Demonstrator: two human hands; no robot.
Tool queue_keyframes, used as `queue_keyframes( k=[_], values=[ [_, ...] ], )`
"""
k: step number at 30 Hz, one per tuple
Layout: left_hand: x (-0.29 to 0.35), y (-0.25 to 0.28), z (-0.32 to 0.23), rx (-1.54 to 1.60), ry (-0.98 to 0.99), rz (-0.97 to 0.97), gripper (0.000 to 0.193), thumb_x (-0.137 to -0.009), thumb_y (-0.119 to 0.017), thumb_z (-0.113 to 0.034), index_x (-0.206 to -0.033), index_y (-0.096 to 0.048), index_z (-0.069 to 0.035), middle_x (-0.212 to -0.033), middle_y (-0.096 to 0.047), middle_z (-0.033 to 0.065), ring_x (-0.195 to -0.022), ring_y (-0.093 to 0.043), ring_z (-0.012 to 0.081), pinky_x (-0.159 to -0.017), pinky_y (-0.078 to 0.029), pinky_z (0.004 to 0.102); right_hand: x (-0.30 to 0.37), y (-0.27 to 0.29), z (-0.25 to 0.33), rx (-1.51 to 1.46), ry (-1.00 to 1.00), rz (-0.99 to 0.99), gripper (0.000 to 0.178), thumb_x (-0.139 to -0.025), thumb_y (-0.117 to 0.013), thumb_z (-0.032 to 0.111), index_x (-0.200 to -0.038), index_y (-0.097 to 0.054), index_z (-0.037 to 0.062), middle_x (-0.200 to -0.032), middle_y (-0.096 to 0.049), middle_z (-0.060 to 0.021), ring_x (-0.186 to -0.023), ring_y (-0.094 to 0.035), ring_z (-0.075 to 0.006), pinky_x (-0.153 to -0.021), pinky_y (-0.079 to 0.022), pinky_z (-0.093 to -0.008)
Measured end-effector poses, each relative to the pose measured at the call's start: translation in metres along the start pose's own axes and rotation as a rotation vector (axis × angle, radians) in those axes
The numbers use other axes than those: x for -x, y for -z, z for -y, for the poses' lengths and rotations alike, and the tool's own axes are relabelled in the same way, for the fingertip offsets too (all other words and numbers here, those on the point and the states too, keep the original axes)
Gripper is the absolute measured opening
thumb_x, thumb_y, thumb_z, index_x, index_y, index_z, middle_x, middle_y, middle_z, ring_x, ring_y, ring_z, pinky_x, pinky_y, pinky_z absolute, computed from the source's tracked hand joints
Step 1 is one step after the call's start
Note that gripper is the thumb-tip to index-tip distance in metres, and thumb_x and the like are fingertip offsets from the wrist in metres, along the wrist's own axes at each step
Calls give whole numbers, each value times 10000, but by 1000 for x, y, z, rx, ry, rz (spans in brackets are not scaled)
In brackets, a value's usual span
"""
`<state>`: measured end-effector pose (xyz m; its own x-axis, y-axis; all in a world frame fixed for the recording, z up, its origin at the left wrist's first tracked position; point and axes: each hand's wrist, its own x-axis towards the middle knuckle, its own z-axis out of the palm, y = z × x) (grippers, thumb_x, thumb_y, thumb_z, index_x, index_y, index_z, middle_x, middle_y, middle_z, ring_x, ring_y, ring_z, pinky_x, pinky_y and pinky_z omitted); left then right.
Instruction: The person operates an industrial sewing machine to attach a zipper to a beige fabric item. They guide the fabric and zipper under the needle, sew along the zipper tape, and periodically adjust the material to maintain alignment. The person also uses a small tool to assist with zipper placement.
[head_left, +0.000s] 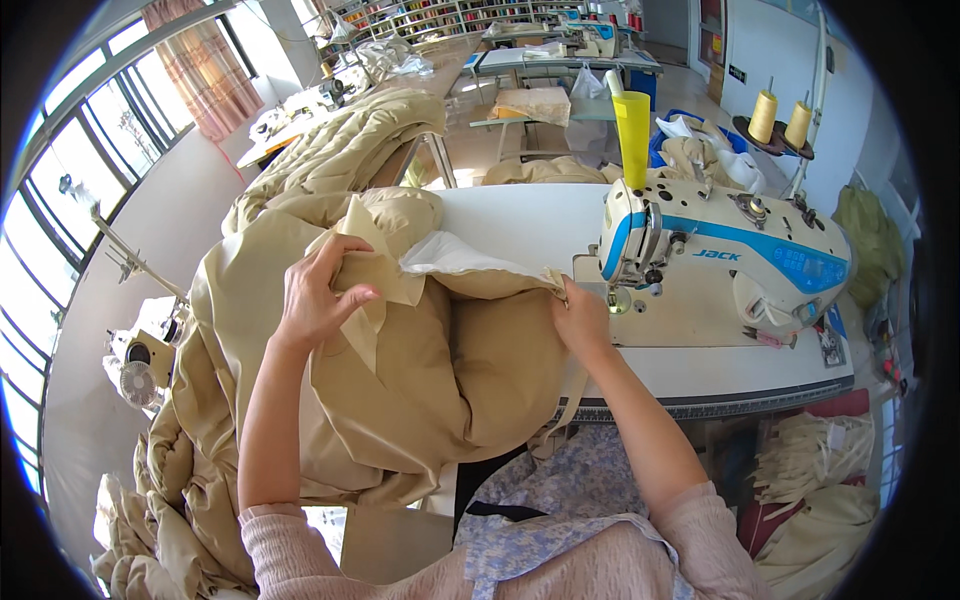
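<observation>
A bulky, padded beige garment (400,365) spreads over the left part of the white sewing table and hangs off its front edge. My left hand (322,292) is at a beige fabric flap on its upper side, thumb apart from the fingers; part of the fingers is behind the cloth. My right hand (583,315) pinches the garment's edge at its right end, close to the sewing machine (720,250). Between the hands the edge gapes, with white lining (465,254) showing. A narrow beige strip (568,405) dangles below my right hand.
A yellow holder (631,135) stands on top of the machine, with yellow thread cones (763,118) behind it. More padded beige pieces (335,150) are heaped beyond and at lower left. A small fan (138,383) is at the left. Pink-handled snips (768,339) lie by the machine base.
</observation>
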<state>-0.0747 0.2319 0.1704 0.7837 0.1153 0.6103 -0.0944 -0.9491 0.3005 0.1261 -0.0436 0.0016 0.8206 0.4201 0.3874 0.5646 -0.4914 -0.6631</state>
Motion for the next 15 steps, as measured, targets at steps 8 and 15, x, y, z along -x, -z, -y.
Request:
queue_keyframes(
  k=[8,15],
  values=[
    [-46,142,119,-161,162,-125,179,-1001,-682,-206,-1111,-717,-69,-906,-706,44,-847,-637,139,-827,-511,279,92,-30,163,-300,787,425,225,-944,-646,184,-791,-625,22,-630,-633,-140,-552,-659,-294,-492,-503,-410],
    [-177,-87,-38,-451,-1,69,243,-992,-568,-275,-1175,-656,-143,-1196,-682,128,-1085,-675,348,-901,-559,456,113,61,108,-1235,-225,731,345,-1018,-674,279,-1179,-701,-25,-904,-736,-45,-818,-654,-101,-709,-515,-290]
  ],
)
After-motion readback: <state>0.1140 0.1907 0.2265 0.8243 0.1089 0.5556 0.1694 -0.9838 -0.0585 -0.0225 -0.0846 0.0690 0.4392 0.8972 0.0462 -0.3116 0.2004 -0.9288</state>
